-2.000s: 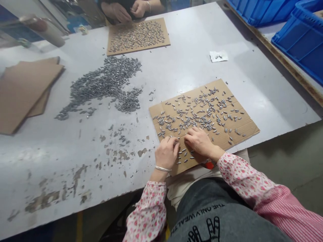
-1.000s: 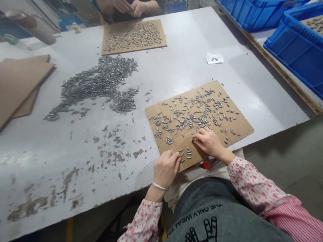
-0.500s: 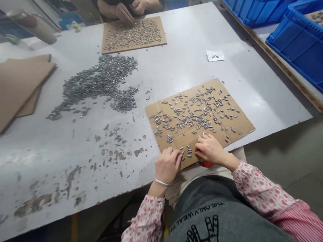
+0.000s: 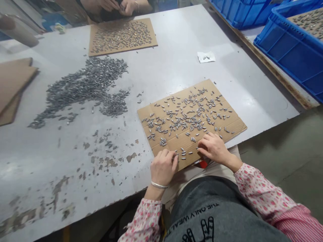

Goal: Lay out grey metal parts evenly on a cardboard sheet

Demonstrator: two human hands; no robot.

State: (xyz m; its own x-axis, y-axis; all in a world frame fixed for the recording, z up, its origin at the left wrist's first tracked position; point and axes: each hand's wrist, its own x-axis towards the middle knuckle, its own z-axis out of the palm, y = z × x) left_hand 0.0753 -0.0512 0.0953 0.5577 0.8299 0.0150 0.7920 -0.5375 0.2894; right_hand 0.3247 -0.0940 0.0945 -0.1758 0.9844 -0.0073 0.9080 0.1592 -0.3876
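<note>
Head cam, looking down: L hand at the near edge of a cardboard sheet, grip half curled, fingertips right by a few oval grey metal pellets, can't tell if it's got any. Silver bangle on that wrist. R hand just to the right, fingers loosely curled on the sheet, same deal, can't tell if anything's held. Pellets scattered all over the sheet, which sits at the near edge of the desk. Big pellet heap left of centre, paper slip upper middle, blue plastic crates upper right. Co-worker's hands at top edge, behind a 2nd cardboard sheet packed w/ pellets.
</note>
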